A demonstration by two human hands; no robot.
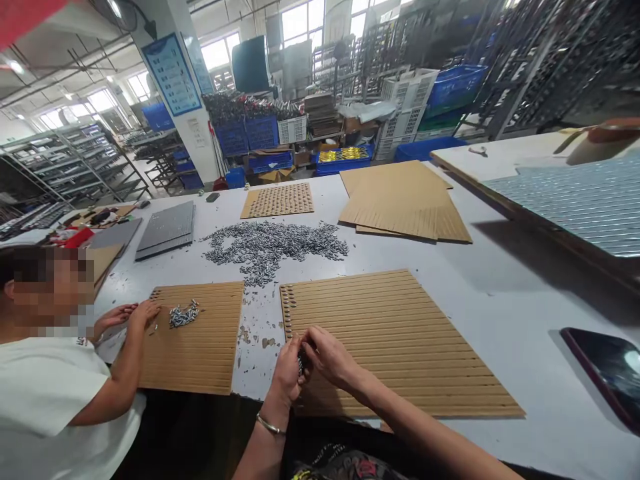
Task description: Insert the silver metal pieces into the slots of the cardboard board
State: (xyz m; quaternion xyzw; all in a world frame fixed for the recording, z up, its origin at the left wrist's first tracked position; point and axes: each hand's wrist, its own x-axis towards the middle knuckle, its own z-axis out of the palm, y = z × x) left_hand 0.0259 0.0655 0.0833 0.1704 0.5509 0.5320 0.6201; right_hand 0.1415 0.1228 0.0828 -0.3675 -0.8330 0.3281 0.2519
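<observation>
My left hand (288, 370) is closed around a handful of small dark metal pieces (301, 364), partly hidden by the fingers. Right beside it, my right hand (327, 355) has its thumb and fingertips pinched together; what they hold is too small to make out. Both hands are over the left edge of a brown cardboard sheet (380, 333) with many parallel grooves. Along that sheet's upper left edge sit short rows of small metal pieces (287, 303). Farther back on the table lies a large loose pile of silvery metal pieces (275, 243).
At left, a co-worker (55, 393) works over another grooved sheet (210, 353) bearing a small heap of pieces (184, 314). Behind the pile lies a filled sheet (277, 200); stacked cardboard (400, 200) is at back right. A phone (607, 373) lies on the white table (500, 293).
</observation>
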